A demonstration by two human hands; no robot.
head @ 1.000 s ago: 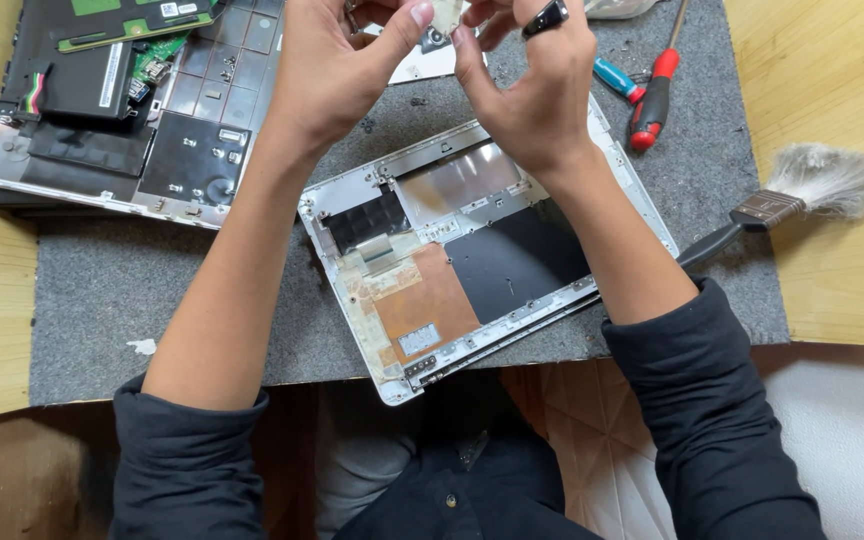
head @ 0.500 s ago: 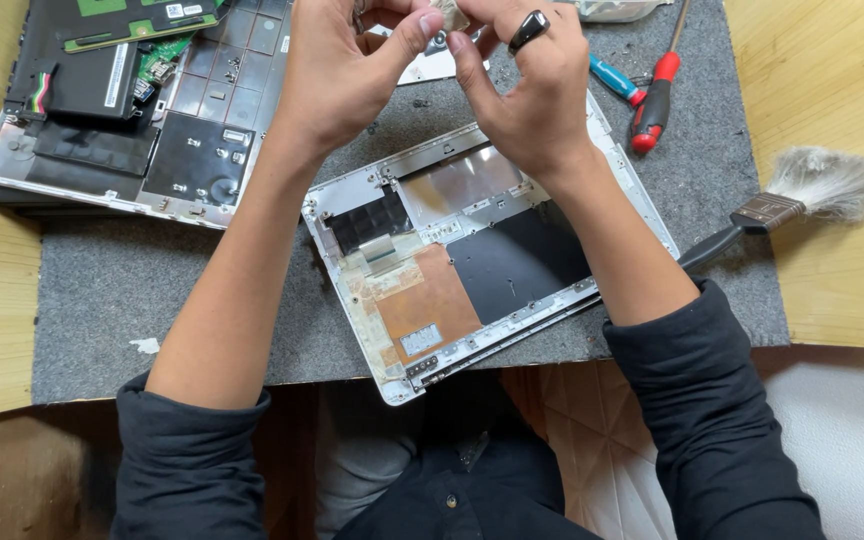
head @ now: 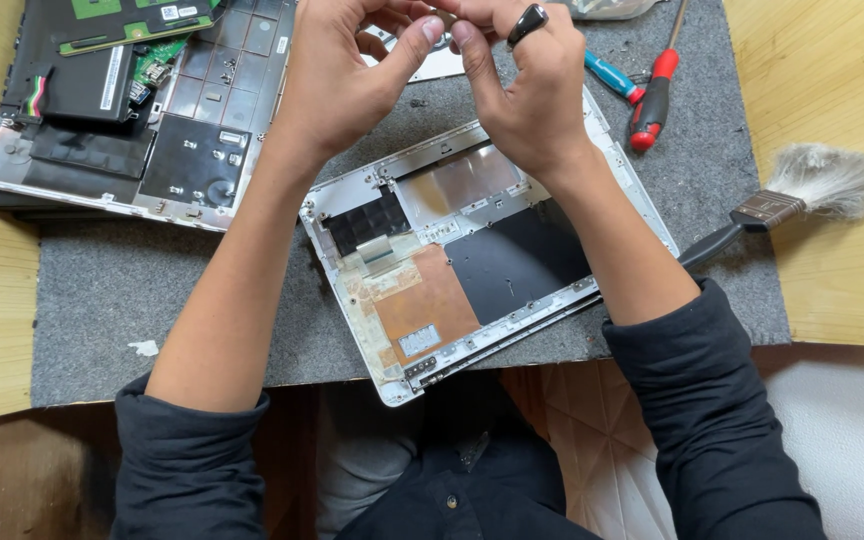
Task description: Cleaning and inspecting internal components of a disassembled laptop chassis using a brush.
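Up near the top edge, the left hand (head: 337, 75) and right hand (head: 522, 85) are meeting fingertip to fingertip, pinching something too small to identify. Both are hovering above the silver, open laptop shell (head: 472, 255) lying tilted on the grey felt mat (head: 152, 300), with 2 screwdrivers (head: 642, 95) and a black-handled brush (head: 782, 200) resting nearby.

Both forearms reach forward and angle inward, with the dark sleeves pushed up to the elbows. The left hand (head: 337, 75) and the right hand (head: 522, 85) meet at the top of the view, wrists slightly bent, backs toward the camera. The thumbs and forefingers of both hands pinch together, tip almost against tip. The right hand wears a dark ring (head: 526, 22) on one finger.
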